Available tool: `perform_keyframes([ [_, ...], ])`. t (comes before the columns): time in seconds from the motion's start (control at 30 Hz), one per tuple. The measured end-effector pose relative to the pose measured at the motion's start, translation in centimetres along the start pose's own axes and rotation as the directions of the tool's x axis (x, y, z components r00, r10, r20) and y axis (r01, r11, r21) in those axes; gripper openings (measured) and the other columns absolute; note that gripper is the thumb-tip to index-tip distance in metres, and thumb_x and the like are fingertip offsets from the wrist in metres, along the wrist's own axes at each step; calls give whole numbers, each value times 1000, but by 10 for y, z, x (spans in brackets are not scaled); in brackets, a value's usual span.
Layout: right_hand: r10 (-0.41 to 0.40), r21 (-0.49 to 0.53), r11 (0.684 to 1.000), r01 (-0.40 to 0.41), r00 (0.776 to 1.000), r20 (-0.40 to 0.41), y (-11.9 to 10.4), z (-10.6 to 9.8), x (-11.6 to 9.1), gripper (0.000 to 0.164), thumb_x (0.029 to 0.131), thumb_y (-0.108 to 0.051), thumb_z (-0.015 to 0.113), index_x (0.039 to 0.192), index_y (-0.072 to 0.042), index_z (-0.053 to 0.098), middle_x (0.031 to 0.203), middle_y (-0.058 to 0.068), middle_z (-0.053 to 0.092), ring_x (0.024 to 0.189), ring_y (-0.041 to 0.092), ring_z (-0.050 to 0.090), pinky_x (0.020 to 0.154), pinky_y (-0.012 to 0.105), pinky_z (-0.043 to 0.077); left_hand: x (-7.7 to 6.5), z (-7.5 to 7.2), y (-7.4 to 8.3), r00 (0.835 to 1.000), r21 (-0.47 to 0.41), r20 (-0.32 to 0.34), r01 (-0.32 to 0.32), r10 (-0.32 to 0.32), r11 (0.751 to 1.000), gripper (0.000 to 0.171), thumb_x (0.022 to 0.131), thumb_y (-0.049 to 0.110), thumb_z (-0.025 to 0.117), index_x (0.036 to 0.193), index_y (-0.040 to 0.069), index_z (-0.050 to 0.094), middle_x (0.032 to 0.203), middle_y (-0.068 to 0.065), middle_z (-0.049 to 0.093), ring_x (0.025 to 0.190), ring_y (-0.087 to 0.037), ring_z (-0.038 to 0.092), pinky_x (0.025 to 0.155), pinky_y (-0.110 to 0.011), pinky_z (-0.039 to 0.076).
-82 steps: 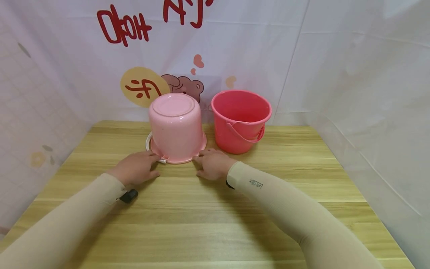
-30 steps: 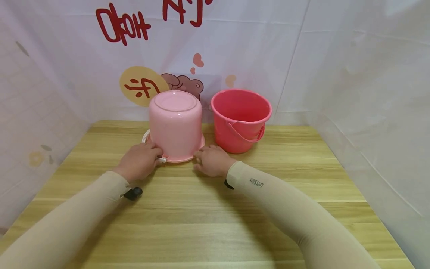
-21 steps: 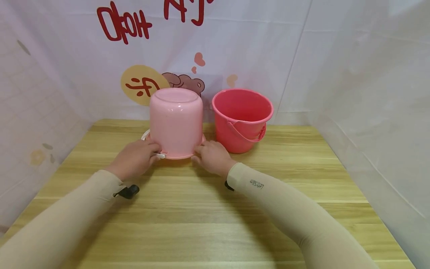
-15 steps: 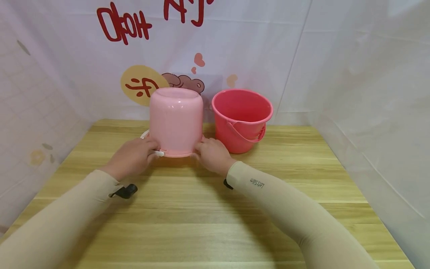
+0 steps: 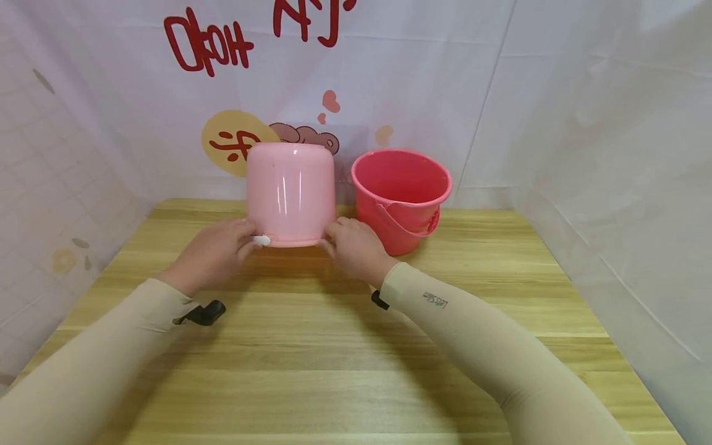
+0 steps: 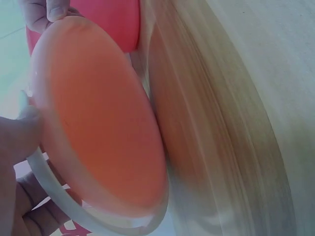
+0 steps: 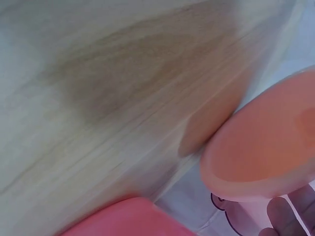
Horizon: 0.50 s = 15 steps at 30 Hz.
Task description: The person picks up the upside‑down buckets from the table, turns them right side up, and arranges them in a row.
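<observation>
A light pink bucket (image 5: pixel 290 194) is upside down in the head view, its near rim raised off the table and tilted toward me. My left hand (image 5: pixel 214 253) grips the rim on the left, beside the white handle (image 6: pixel 54 191). On the right side of the same rim, my right hand (image 5: pixel 356 247) pinches with thumb below and fingers above. The left wrist view looks into the bucket's hollow inside (image 6: pixel 103 118), and no object shows in it. In the right wrist view, fingers (image 7: pixel 283 216) lie against the bucket's outer wall near the rim.
A darker pink bucket (image 5: pixel 384 222) stands upright just right of my right hand, its handle hanging down in front. A wooden table (image 5: pixel 311 358) lies beneath. White printed cloth (image 5: pixel 417 74) hangs behind and along both sides.
Both hands, first at the rim on the table, have taken hold of it and raised the near side. The light pink bucket has tipped backward. The darker bucket has stayed put.
</observation>
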State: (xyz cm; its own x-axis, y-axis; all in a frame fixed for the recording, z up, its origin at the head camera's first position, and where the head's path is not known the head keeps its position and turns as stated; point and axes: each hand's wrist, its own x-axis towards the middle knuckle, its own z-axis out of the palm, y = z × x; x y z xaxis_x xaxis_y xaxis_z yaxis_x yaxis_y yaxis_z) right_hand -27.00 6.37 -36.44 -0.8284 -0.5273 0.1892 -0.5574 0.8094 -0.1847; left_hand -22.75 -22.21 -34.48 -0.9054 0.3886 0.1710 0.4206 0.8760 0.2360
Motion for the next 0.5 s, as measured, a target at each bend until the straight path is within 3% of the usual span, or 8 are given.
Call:
perform_keyframes([
  [0.3,28,48,999,-25,998,-54,-2,-11,-2,25,104,-44,64,106,-19,62,93,-4,61,87,16,56,84,30,54,-1,-5,2,996,-77,-69,45,-51,996,18,107,23,62,110,7,69,109,-13,72,106,-35,63,95,-57,53],
  [0.4,17,62,998,-12,996,-83,-2,-15,-2,24,104,-42,64,106,-18,62,93,-3,61,87,17,56,84,30,54,-2,-6,0,993,-117,-107,31,-44,993,20,108,23,61,117,7,70,114,-14,73,110,-37,64,98,-59,52],
  [0.5,1,78,997,8,994,-113,-3,-19,-2,22,104,-39,65,105,-16,63,93,-2,61,87,18,56,84,32,54,-3,-7,-1,986,-146,-167,5,-30,989,21,107,22,62,121,8,71,113,-13,74,104,-35,64,94,-56,53],
])
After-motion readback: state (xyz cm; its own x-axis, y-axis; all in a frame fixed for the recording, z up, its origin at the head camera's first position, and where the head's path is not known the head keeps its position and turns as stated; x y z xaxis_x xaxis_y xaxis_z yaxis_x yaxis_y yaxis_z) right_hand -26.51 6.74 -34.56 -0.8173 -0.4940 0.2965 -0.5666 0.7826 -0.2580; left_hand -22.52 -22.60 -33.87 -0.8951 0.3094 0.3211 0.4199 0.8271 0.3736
